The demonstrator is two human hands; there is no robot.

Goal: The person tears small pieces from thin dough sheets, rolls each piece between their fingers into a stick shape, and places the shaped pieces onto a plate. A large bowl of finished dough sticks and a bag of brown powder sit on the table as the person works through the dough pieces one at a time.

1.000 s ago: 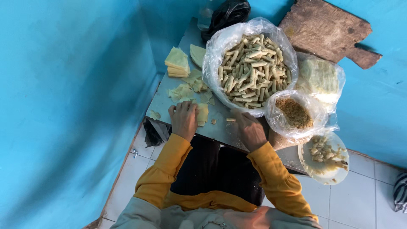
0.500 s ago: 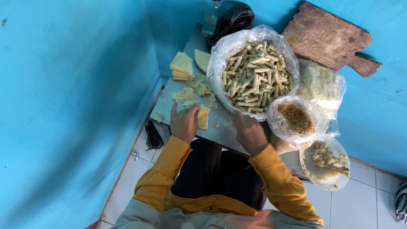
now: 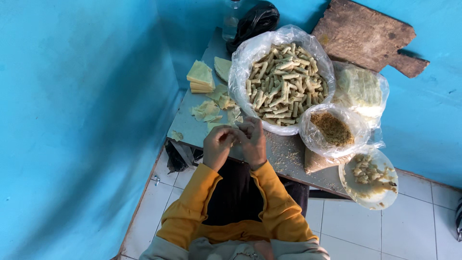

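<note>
Wrapper piece (image 3: 237,129), small and pale, sits pinched between both hands at the near edge of the desk (image 3: 192,129); its exact shape is hard to make out. Largest item: bag of rolled sticks (image 3: 284,82), just beyond the hands. Right of it, bag of brown filling (image 3: 332,129), then a plate (image 3: 369,179) with scraps. Stack of square wrappers (image 3: 200,78) far left. Left hand (image 3: 218,146) and right hand (image 3: 252,142): fingers curled closed on the piece, touching each other.

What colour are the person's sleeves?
The sleeves are mustard yellow, seen in the head view.
</note>
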